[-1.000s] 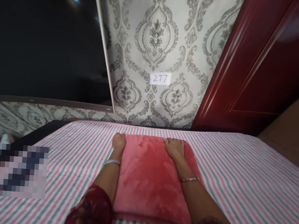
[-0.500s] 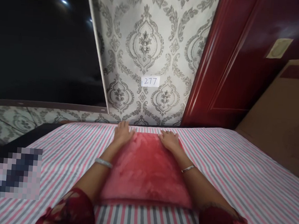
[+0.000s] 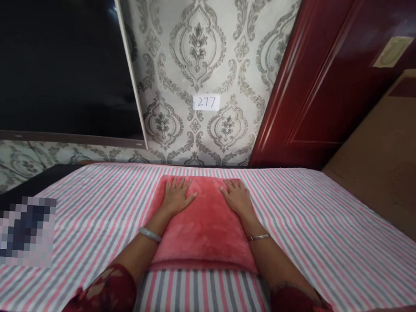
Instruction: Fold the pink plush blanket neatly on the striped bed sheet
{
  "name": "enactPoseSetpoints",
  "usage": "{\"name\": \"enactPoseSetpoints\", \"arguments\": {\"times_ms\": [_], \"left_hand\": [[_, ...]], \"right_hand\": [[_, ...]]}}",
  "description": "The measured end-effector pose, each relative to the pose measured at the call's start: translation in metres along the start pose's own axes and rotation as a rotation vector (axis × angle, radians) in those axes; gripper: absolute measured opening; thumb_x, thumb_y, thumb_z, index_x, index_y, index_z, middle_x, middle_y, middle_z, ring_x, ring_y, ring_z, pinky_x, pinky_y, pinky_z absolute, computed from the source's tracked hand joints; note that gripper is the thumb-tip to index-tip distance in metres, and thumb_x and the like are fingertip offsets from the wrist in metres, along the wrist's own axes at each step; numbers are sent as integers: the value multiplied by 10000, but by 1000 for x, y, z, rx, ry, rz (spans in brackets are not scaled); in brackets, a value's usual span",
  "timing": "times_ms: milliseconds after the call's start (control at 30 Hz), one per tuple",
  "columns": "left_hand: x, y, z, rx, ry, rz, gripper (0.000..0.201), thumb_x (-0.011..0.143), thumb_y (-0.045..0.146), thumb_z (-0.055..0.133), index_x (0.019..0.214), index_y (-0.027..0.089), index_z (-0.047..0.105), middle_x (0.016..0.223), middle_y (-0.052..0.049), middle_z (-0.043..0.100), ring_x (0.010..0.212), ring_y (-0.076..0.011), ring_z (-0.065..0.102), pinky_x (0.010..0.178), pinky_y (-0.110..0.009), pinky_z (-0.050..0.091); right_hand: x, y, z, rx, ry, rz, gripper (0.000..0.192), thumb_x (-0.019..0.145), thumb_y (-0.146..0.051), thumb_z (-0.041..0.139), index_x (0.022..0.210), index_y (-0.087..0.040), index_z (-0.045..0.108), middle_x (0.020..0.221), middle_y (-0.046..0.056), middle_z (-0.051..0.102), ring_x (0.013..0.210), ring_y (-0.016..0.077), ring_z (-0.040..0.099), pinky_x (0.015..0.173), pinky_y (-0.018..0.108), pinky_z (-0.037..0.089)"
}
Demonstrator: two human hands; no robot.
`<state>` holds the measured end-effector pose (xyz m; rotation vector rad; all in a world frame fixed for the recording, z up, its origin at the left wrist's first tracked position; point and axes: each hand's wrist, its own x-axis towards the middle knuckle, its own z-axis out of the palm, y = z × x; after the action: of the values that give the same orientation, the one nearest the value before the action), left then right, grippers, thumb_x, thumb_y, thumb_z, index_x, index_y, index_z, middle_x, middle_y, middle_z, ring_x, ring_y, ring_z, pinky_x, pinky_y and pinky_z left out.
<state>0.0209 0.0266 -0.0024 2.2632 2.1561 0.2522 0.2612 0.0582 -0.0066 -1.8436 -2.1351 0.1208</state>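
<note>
A folded red plush cloth point(image 3: 205, 228) lies flat on a table covered with a striped sheet point(image 3: 92, 204). Its folded layers show along the near edge. My left hand point(image 3: 178, 195) rests palm down near the cloth's far left corner, fingers spread. Near the far right corner, my right hand point(image 3: 238, 197) also lies flat on the plush with its fingers apart. Neither hand grips anything. A pale bangle circles my left wrist and a thin metal one my right.
A large dark screen point(image 3: 57, 57) stands at the left. Behind the table is patterned wallpaper with a paper label point(image 3: 206, 102) reading 277. A dark red door panel point(image 3: 317, 87) and a cardboard box point(image 3: 391, 156) are at the right. A blurred-out patch covers something at the left.
My left hand has come from the cloth's far left edge onto its top, and its fingers have spread. The right hand has opened wider. The view has shifted slightly.
</note>
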Motion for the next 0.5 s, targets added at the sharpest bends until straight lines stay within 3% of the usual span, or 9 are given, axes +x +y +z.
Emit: {"name": "enactPoseSetpoints", "arguments": {"times_ms": [233, 367, 500], "left_hand": [[-11, 5, -27, -56, -98, 2, 728, 964, 599, 391, 1585, 243, 257, 1664, -122, 209, 1531, -376, 125, 1208, -611, 98], [-58, 18, -30, -32, -33, 186, 737, 946, 634, 421, 1573, 268, 297, 1663, -114, 217, 1534, -375, 115, 1215, -612, 50], [-100, 30, -10, -15, -42, 252, 706, 946, 640, 413, 1567, 321, 306, 1675, -71, 187, 1533, -392, 95, 1195, -663, 87]], "right_hand": [[-19, -13, -27, -58, -105, 12, 572, 1041, -489, 283, 1539, -231, 395, 1624, 118, 325, 1510, 331, 191, 1170, 569, 183], [-64, -30, -30, -28, -94, -135, 616, 1023, -555, 310, 1567, -269, 344, 1642, 112, 287, 1522, 346, 161, 1187, 576, 123], [-101, -37, -17, -8, -129, -206, 614, 1004, -593, 357, 1557, -327, 361, 1657, 66, 258, 1521, 364, 158, 1184, 602, 118]]}}
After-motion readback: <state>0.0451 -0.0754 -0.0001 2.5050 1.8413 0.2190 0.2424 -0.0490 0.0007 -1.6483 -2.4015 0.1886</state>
